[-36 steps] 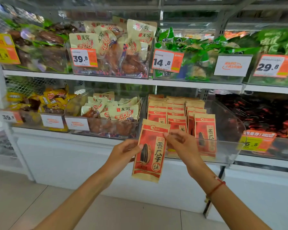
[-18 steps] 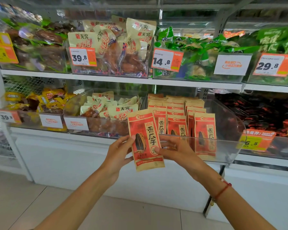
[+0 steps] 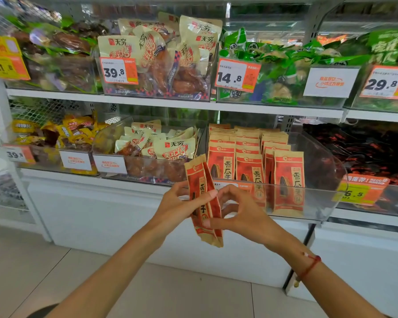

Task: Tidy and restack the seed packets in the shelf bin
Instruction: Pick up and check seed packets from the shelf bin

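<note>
The left hand is pinching a seed packet between thumb and fingers, while the right hand is gripping its right edge with curled fingers. The packet is a flat, glossy, rectangular pouch, red with tan ends and a black seed picture, turned nearly edge-on. Its long axis is standing almost upright, the top tipping toward 11 o'clock. It is hanging just in front of the clear plastic bin, where matching packets are standing in rows at 1 o'clock.
</note>
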`<state>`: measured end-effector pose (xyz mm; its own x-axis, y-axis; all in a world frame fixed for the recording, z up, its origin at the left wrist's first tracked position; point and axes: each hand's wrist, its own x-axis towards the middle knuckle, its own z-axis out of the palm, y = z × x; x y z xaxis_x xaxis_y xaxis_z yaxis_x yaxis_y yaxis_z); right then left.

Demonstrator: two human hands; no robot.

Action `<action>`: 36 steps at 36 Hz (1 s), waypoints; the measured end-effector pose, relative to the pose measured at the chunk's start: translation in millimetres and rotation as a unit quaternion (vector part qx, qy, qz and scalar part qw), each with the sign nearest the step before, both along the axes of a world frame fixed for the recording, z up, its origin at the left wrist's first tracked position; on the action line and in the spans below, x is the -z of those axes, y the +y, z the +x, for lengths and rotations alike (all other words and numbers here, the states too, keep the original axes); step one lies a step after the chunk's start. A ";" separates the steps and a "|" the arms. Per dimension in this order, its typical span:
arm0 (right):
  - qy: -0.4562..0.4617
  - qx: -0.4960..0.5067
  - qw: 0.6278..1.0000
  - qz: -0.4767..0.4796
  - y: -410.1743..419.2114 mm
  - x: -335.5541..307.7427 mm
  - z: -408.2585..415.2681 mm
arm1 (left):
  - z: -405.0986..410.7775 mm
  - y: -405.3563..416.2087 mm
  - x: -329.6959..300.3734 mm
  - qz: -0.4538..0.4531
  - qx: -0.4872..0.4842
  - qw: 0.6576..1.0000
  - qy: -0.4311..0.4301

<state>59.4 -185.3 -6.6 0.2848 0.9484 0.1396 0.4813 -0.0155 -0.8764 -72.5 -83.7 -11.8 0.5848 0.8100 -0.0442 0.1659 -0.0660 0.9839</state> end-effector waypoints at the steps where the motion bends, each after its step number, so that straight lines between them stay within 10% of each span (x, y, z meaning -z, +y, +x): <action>1: 0.017 -0.014 1.000 -0.011 -1.0 -1.9 0.4 | -1.3 1.1 -0.4 -0.009 0.015 1.000 0.000; 9: 0.214 0.002 0.976 0.029 -5.6 -18.9 6.4 | -7.4 1.9 -8.0 -0.085 0.129 0.988 0.018; 36: 0.136 0.041 0.986 0.091 -3.8 -18.3 5.3 | -2.0 -2.1 -11.3 -0.165 0.089 0.979 -0.076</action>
<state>64.7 -189.0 11.7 0.4095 0.8871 0.2130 0.2322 0.1244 -0.9647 -74.5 -85.8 -0.5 0.7360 0.6504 -0.1878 0.0305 0.2453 0.9690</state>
